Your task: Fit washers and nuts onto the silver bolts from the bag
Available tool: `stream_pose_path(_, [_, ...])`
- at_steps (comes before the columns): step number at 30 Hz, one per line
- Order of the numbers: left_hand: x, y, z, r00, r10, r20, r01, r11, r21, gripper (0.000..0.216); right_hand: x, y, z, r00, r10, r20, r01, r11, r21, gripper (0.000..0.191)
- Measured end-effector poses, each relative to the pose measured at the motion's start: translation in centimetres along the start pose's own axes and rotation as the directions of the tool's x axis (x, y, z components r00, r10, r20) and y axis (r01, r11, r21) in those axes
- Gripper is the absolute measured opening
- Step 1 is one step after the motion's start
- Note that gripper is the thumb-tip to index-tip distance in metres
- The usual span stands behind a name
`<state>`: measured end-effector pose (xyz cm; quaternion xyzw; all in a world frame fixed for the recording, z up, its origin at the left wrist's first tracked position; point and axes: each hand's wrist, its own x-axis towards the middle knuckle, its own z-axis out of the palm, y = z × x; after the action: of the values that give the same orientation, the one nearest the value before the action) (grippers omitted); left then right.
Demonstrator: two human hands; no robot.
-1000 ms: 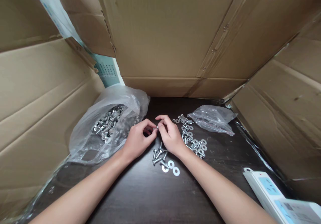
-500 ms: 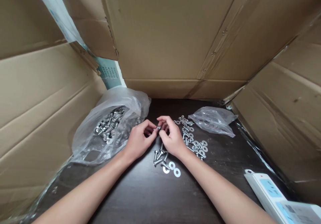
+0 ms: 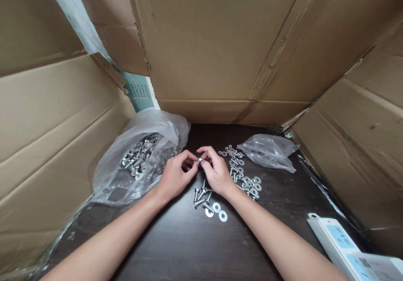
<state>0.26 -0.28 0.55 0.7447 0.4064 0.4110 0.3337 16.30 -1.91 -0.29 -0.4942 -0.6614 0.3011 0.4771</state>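
My left hand (image 3: 174, 175) and my right hand (image 3: 215, 171) meet above the dark table (image 3: 176, 243), fingers pinched together on one small silver bolt (image 3: 199, 160) held between them. Just below the hands lie a few loose bolts (image 3: 200, 196) and two flat washers (image 3: 219, 212). A clear plastic bag of bolts (image 3: 138, 157) lies open to the left of my left hand. Several washers and bolts (image 3: 244, 176) are scattered to the right of my right hand.
A smaller, nearly flat clear bag (image 3: 269, 151) lies at the right rear. A white power strip (image 3: 343, 243) sits at the front right corner. Cardboard walls (image 3: 220, 42) close in the table at the back, left and right.
The hands stay pinched on the small bolt with only slight finger shifts. The view has drifted a little; nothing on the table has moved.
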Motion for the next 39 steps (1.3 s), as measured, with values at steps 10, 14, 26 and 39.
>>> stream_pose_path(10, [0.0,-0.15,0.05,1.0,-0.001,0.002,0.001,1.0,0.009,0.004,-0.13,-0.33,0.08,1.0,0.011,0.017,-0.011,1.0,-0.029,0.028])
stream_pose_path(14, [-0.07,0.01,-0.06,1.0,0.013,-0.002,-0.013,1.0,0.002,0.003,-0.14,-0.36,0.02,1.0,0.0,0.008,0.0,0.999,-0.052,0.028])
stream_pose_path(26, [-0.04,-0.04,-0.07,0.998,0.048,0.037,-0.05,0.998,0.049,0.005,-0.19,-0.03,-0.12,0.998,-0.057,-0.026,0.055,0.997,-0.047,0.033])
stream_pose_path(39, [-0.09,-0.07,0.04,1.0,0.005,0.018,-0.006,0.998,0.057,0.005,-0.39,-0.29,0.08,0.986,-0.117,-0.122,0.119,0.993,0.012,0.03])
